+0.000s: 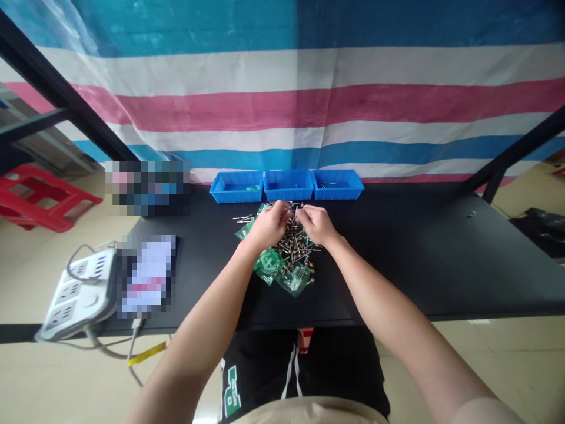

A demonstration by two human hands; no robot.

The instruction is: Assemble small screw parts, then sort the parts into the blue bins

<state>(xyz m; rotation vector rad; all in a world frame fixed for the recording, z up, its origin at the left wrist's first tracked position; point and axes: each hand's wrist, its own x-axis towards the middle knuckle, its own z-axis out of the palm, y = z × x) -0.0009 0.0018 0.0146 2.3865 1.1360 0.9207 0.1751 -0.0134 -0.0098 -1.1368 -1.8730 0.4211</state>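
Note:
My left hand (270, 225) and my right hand (318, 224) meet over a heap of small parts, fingertips close together. The fingers of both are closed in a pinch; what sits between them is too small to make out. Beneath lies a pile of thin metal pins with brownish heads (295, 244), pointing every way. Small green plastic bags (269, 262) lie around the pile, and a clearer greenish bag (295, 279) at its near edge shows pale slim pieces inside. Several loose pins (243, 218) stick out left of my left hand.
Three blue trays stand in a row behind the pile: the left tray (236, 196) holds something green, the middle tray (289, 193) a tiny part, the right tray (339, 194) thin pins. A white power strip (82, 291) and a blurred-out phone-like slab (149, 277) lie left.

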